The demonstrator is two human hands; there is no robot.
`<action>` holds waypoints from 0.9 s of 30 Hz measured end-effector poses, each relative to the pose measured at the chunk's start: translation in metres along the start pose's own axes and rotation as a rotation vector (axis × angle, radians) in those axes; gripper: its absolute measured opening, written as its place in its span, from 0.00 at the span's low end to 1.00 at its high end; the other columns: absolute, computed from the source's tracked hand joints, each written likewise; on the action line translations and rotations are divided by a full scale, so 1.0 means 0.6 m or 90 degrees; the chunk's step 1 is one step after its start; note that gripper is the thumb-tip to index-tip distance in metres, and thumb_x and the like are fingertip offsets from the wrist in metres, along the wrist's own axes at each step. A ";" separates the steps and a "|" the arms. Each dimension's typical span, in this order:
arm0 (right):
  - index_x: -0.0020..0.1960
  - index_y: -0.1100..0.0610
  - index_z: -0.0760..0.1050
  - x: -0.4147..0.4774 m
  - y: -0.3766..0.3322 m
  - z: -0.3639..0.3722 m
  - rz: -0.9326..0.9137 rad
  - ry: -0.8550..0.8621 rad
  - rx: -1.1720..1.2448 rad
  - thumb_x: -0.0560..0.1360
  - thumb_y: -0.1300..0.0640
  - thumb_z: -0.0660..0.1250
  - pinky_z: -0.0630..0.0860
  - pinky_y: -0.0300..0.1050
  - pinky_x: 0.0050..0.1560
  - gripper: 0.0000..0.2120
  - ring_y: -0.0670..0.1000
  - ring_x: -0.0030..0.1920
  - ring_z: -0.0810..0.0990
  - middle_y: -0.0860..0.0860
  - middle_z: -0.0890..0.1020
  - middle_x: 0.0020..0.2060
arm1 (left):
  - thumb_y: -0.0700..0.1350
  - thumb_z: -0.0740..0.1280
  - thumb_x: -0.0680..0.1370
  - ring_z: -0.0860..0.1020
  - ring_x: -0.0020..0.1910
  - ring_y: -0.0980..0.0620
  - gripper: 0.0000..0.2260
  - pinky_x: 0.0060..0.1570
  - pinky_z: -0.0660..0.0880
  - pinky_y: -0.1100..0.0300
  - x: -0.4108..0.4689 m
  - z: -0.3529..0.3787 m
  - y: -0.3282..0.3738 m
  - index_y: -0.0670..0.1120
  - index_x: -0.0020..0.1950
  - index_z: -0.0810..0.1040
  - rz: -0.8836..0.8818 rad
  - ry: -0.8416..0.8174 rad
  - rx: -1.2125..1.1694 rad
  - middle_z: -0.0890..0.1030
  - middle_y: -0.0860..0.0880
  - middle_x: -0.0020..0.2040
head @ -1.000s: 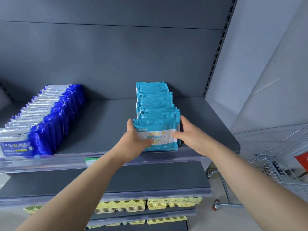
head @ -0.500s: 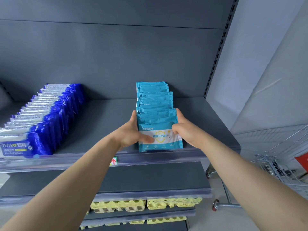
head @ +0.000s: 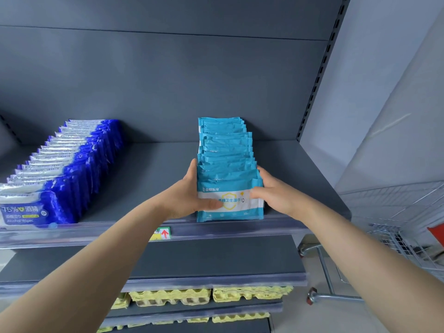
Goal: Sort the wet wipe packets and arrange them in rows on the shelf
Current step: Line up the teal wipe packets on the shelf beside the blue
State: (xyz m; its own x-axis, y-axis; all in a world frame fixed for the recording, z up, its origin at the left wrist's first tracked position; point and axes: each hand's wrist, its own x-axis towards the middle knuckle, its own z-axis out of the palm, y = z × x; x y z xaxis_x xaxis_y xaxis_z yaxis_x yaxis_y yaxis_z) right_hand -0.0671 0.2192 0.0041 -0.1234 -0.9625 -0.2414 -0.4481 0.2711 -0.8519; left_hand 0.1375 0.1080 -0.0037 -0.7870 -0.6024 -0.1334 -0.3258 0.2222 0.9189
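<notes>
The row of teal packets (head: 224,145) stands on the shelf (head: 156,179), running back from the front rail (head: 276,230). Its front packet (head: 230,205) sits upright just behind that rail. The left grip (head: 189,195) and the right grip (head: 276,195) each clasp one side of that packet, thumbs on its printed face, fingers mostly hidden behind. The step looks like squaring up the row. To do it well, press evenly from both sides so the soft pouches line up, set the face parallel to the rail, and let go gently so nothing tips forward over it. The blue packets (head: 72,164), well along the rail to the left, stand in order and need no touching
</notes>
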 end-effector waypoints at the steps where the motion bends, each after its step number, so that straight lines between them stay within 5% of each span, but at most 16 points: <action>1: 0.74 0.45 0.59 0.001 0.000 -0.007 -0.002 0.018 0.002 0.74 0.56 0.61 0.66 0.47 0.68 0.29 0.44 0.67 0.70 0.40 0.73 0.66 | 0.43 0.76 0.70 0.78 0.58 0.59 0.34 0.60 0.76 0.54 0.000 -0.005 0.004 0.62 0.65 0.60 0.000 -0.001 -0.015 0.77 0.57 0.62; 4: 0.77 0.49 0.54 0.019 -0.014 -0.036 0.025 0.110 -0.002 0.72 0.48 0.59 0.55 0.53 0.75 0.35 0.46 0.75 0.57 0.42 0.59 0.76 | 0.60 0.76 0.65 0.68 0.70 0.54 0.44 0.70 0.65 0.52 0.018 -0.039 0.019 0.51 0.75 0.59 -0.043 0.093 -0.038 0.67 0.56 0.71; 5: 0.75 0.49 0.58 0.031 -0.021 -0.045 0.027 0.124 0.002 0.72 0.47 0.59 0.54 0.52 0.75 0.32 0.47 0.74 0.58 0.41 0.61 0.74 | 0.66 0.74 0.62 0.66 0.71 0.54 0.50 0.72 0.62 0.51 0.032 -0.053 0.024 0.49 0.77 0.57 -0.065 0.140 -0.042 0.65 0.55 0.74; 6: 0.67 0.46 0.68 0.047 -0.030 -0.053 0.030 0.133 0.010 0.69 0.44 0.59 0.56 0.52 0.73 0.26 0.47 0.69 0.63 0.37 0.68 0.66 | 0.69 0.72 0.60 0.66 0.71 0.53 0.53 0.72 0.62 0.50 0.050 -0.066 0.029 0.48 0.77 0.57 -0.079 0.179 -0.047 0.65 0.54 0.74; 8: 0.43 0.39 0.67 0.085 -0.042 -0.066 0.032 0.159 0.009 0.64 0.43 0.57 0.60 0.54 0.71 0.08 0.48 0.56 0.67 0.36 0.69 0.45 | 0.70 0.68 0.64 0.68 0.70 0.51 0.49 0.71 0.63 0.49 0.093 -0.087 0.037 0.46 0.77 0.58 -0.096 0.229 -0.031 0.67 0.51 0.73; 10: 0.54 0.42 0.71 0.121 -0.053 -0.073 0.029 0.165 0.021 0.69 0.47 0.56 0.58 0.56 0.73 0.14 0.48 0.62 0.68 0.37 0.72 0.55 | 0.64 0.64 0.74 0.69 0.69 0.47 0.38 0.69 0.65 0.49 0.138 -0.104 0.035 0.45 0.76 0.58 -0.110 0.277 0.016 0.68 0.47 0.72; 11: 0.69 0.47 0.66 0.137 -0.056 -0.075 0.033 0.172 0.032 0.73 0.49 0.55 0.54 0.55 0.75 0.24 0.49 0.70 0.63 0.40 0.68 0.68 | 0.62 0.62 0.76 0.69 0.68 0.46 0.35 0.69 0.66 0.50 0.159 -0.110 0.031 0.45 0.77 0.58 -0.117 0.290 0.041 0.69 0.46 0.72; 13: 0.79 0.52 0.46 0.173 -0.061 -0.079 0.051 0.180 0.060 0.78 0.51 0.55 0.51 0.51 0.76 0.32 0.49 0.77 0.53 0.47 0.53 0.78 | 0.61 0.61 0.78 0.67 0.70 0.46 0.34 0.69 0.64 0.52 0.196 -0.119 0.025 0.46 0.78 0.54 -0.134 0.290 0.070 0.66 0.47 0.73; 16: 0.78 0.52 0.40 0.217 -0.063 -0.087 0.054 0.179 0.124 0.80 0.52 0.57 0.50 0.51 0.76 0.34 0.50 0.77 0.51 0.48 0.48 0.78 | 0.58 0.60 0.79 0.65 0.72 0.46 0.33 0.69 0.62 0.53 0.239 -0.127 0.018 0.49 0.79 0.49 -0.149 0.280 0.054 0.64 0.46 0.75; 19: 0.79 0.51 0.43 0.255 -0.068 -0.090 0.066 0.184 0.167 0.81 0.54 0.55 0.53 0.50 0.74 0.31 0.52 0.76 0.55 0.49 0.53 0.78 | 0.51 0.61 0.80 0.72 0.65 0.47 0.29 0.66 0.68 0.54 0.268 -0.124 0.022 0.47 0.78 0.53 -0.127 0.266 -0.080 0.70 0.46 0.70; 24: 0.69 0.52 0.67 0.284 -0.060 -0.090 0.055 0.150 0.229 0.81 0.56 0.55 0.74 0.57 0.63 0.17 0.54 0.62 0.77 0.52 0.76 0.64 | 0.43 0.61 0.80 0.81 0.47 0.49 0.21 0.43 0.80 0.56 0.288 -0.105 0.027 0.48 0.71 0.62 -0.123 0.219 -0.248 0.79 0.46 0.56; 27: 0.69 0.50 0.67 0.281 -0.059 -0.091 0.049 0.133 0.256 0.81 0.57 0.55 0.78 0.54 0.57 0.18 0.54 0.57 0.80 0.52 0.79 0.61 | 0.43 0.62 0.79 0.82 0.47 0.48 0.22 0.41 0.80 0.57 0.290 -0.107 0.023 0.49 0.73 0.63 -0.116 0.211 -0.267 0.79 0.45 0.57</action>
State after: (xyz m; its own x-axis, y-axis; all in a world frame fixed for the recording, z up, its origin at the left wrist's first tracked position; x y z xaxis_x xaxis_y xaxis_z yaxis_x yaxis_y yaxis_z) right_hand -0.1202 0.0468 0.0191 -0.3374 -0.9084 -0.2468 -0.0563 0.2812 -0.9580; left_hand 0.0299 -0.0427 0.0098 -0.5082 -0.8263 -0.2428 -0.1515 -0.1917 0.9697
